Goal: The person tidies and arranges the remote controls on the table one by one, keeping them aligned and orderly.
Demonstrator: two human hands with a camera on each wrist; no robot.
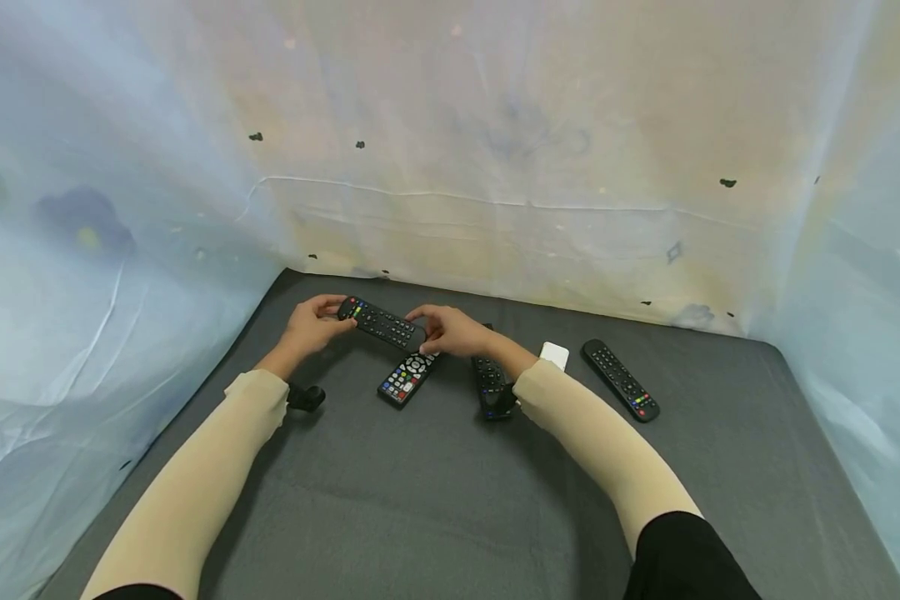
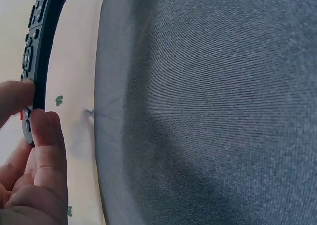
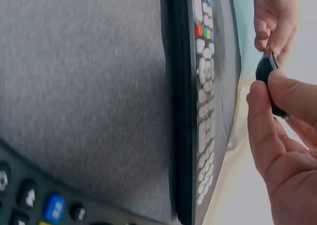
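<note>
The black remote [image 1: 381, 323] is a long, slim bar held lengthwise between both hands, lifted clear of the grey table [image 1: 435, 500] toward its far-left corner. Its button face is turned up: small coloured keys sit at the end by the left hand [image 1: 311, 327], rows of dark keys run along the rest. The left hand pinches that end between thumb and fingers [image 2: 47, 136]; the right hand [image 1: 450, 331] pinches the opposite end. It lies slightly slanted, left end farther from the near edge
</note>
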